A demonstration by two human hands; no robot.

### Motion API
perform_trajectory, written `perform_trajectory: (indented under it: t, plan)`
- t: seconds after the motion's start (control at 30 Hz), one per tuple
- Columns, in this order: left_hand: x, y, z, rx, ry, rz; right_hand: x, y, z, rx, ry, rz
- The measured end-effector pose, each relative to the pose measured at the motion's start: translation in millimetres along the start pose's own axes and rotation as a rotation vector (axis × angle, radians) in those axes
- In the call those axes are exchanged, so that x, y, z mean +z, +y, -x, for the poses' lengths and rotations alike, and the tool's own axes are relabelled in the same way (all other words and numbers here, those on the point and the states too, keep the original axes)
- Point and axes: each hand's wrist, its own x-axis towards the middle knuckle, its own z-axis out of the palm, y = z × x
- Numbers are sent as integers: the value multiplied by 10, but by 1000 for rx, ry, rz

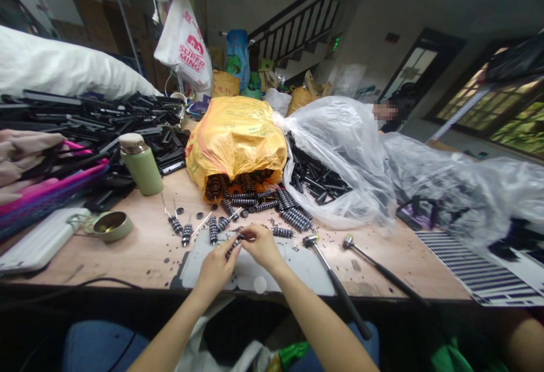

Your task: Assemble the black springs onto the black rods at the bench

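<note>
Over a pale grey mat (293, 273), my left hand (217, 267) is closed round a dark ribbed roller (233, 245) with light bands. My right hand (262, 247) pinches at the upper end of that roller; its fingertips partly hide what they touch. Just beyond my hands lie several similar banded rollers, one (213, 230) standing near my left hand and another (283, 232) lying to the right. Thin metal rods (201, 224) stick out of some of them. A heap of these rollers (295, 213) lies at the mouth of a yellow sack (238, 134).
Two hammers (335, 281) (382, 270) lie at the right, handles past the table edge. A green flask (142, 165), its cup (113, 225) and a white power bank-like box (42, 239) stand left. Clear plastic bags (340, 151) hold black parts. Small black bits dot the table (144, 247).
</note>
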Motion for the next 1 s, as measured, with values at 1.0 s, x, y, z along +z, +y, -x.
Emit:
perform_trajectory:
  t: [1.0]
  plan:
    - [59,174,-91,-321,131,714,27,486,-600,-87,-195,629]
